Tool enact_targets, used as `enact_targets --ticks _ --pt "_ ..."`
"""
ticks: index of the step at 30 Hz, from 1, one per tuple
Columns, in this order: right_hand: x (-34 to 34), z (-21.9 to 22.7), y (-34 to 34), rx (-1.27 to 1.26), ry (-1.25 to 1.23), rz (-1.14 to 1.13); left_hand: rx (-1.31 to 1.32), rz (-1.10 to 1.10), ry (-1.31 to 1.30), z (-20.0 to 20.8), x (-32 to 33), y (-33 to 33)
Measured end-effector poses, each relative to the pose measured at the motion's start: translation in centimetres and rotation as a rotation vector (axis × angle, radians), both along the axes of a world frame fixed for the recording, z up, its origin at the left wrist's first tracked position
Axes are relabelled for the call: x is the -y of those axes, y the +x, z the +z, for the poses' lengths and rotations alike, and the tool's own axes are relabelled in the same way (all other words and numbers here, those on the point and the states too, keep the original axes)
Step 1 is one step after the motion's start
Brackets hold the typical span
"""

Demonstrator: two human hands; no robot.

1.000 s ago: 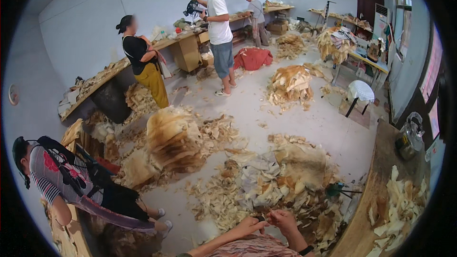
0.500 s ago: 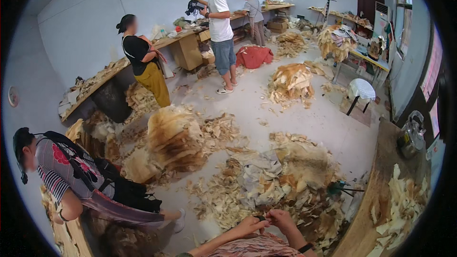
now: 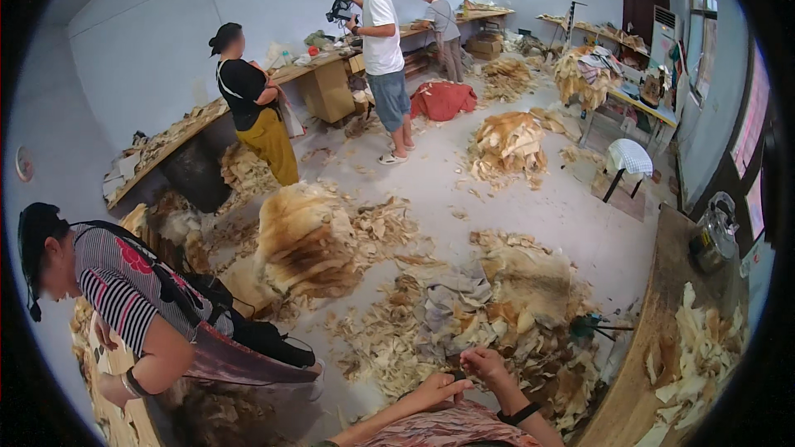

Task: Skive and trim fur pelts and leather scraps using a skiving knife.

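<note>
My left hand [image 3: 439,391] is at the bottom centre, its fingers curled in around a small dark thing [image 3: 457,375] too small to name. Close beside it, slightly higher, my right hand [image 3: 487,366] has its fingers pinched together; whatever is between them cannot be made out. A dark band circles my right wrist. Patterned cloth lies below both hands over my lap. Just beyond them spreads a heap of fur pelts and pale hide scraps [image 3: 505,335], with a grey cloth [image 3: 454,296] on top.
At the left a person [image 3: 153,306] bends over a bench. Two more people [image 3: 257,108] [image 3: 381,50] stand farther off, one with a black device, and another works at the back bench. A wooden table [image 3: 642,348] with scraps and a metal kettle [image 3: 714,236] lies right. A fur pile [image 3: 302,236] sits mid-left.
My right hand has lifted a little and moved apart from the left. The person at the left has shifted rightward, arms lower over the bench. The black device is held slightly higher.
</note>
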State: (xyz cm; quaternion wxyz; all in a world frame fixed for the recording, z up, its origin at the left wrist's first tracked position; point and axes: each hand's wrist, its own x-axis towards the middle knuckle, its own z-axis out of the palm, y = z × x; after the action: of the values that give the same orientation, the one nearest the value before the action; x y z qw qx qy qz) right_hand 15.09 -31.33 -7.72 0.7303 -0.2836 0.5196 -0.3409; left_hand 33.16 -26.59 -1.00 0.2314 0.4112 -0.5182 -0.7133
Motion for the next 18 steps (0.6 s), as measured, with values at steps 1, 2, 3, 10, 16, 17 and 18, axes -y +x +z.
enact_targets --ticks 1,2,3,10,16,17,18 --pt "-0.1 -0.1 0.4 0.002 -0.002 -0.006 0.0 0.001 -0.001 0.1 0.0 0.0" --pt "-0.1 -0.2 0.7 0.005 -0.004 -0.014 0.002 0.018 0.007 0.4 0.0 0.0" --pt "-0.1 -0.4 0.7 0.005 -0.004 -0.015 0.004 0.035 0.017 0.7 -0.1 -0.1" --pt "1.3 -1.4 -0.4 -0.009 -0.031 -0.01 -0.075 -0.015 -0.083 3.1 -0.7 -0.6" --pt "-0.1 0.1 -0.2 0.002 -0.063 -0.036 -0.036 -0.035 0.007 2.1 -1.4 -0.4" --pt "0.2 0.0 0.1 -0.019 -0.062 -0.023 -0.017 -0.038 0.035 1.2 -1.5 -0.3" --pt "-0.2 -0.5 -0.2 -0.023 -0.024 -0.013 -0.004 -0.038 0.077 0.7 -2.1 -0.6"
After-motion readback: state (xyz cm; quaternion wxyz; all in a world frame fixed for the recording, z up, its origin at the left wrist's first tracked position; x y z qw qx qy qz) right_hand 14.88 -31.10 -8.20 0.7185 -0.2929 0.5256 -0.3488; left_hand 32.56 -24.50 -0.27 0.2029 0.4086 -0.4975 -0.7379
